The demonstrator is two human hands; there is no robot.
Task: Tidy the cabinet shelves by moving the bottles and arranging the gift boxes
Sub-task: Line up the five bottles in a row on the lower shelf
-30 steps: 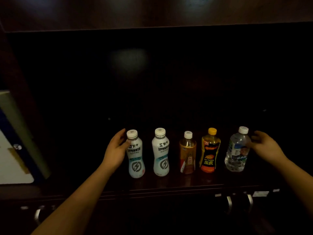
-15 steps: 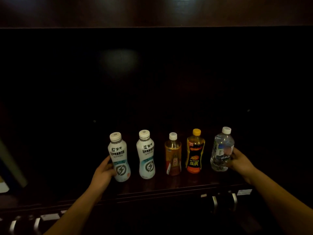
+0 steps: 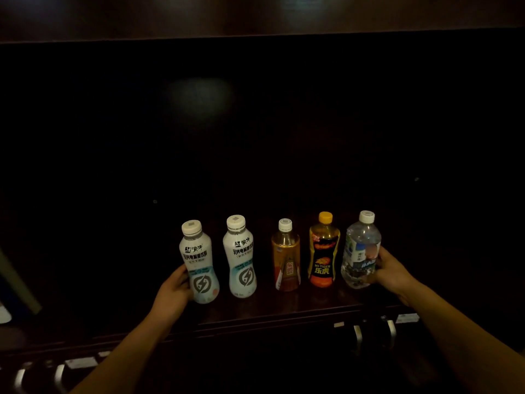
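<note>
I now have both ends of the row in hand: my left hand (image 3: 174, 291) is wrapped round the lower body of the white bottle (image 3: 199, 261), my right hand (image 3: 390, 270) round the water bottle (image 3: 360, 251). A second ago the left sat up at the neck and the right only reached. All five bottles stand upright near the shelf (image 3: 284, 311) front edge; I judge the lift comes next, no gift boxes in view
</note>
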